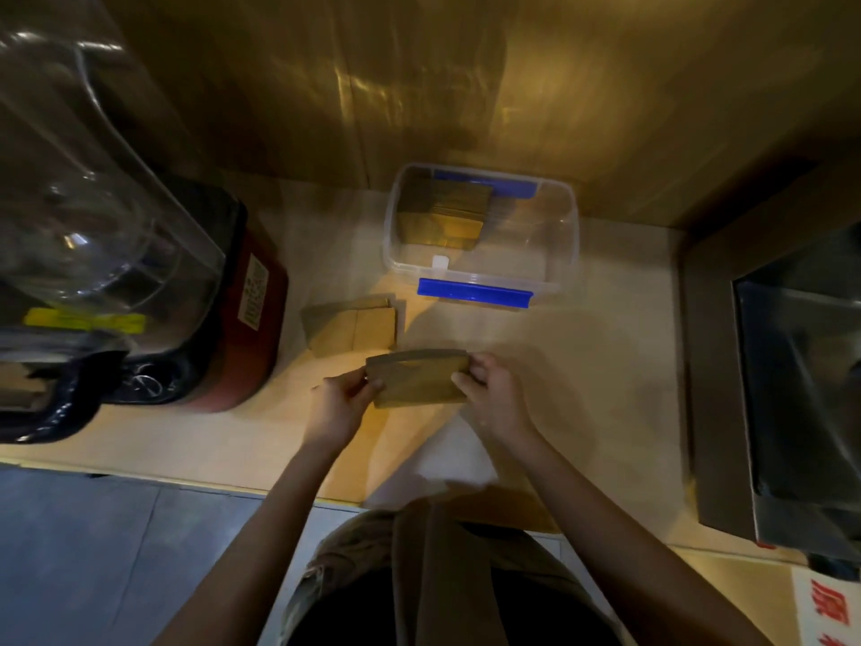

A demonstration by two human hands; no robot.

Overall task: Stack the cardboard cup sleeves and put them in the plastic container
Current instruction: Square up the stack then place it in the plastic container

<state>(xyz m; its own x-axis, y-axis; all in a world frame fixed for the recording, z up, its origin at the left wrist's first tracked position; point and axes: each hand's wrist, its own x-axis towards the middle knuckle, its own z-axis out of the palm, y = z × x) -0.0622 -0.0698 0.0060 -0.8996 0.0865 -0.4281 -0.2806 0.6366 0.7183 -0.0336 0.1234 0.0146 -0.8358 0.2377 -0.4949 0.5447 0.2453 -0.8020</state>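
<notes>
Task partway: sleeve batch [442,216] already in plastic container [559,254]. Left hand [342,403] and right hand [491,396] pinched held stack [419,379] by ends. Loose pile [354,329] remained on bench [605,366].

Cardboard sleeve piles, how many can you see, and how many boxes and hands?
Cardboard sleeve piles: 3, one held in the hands, one loose on the counter, one inside the container
Clear plastic container with blue clips: 1
Hands: 2, left hand and right hand
Total: 6
</notes>
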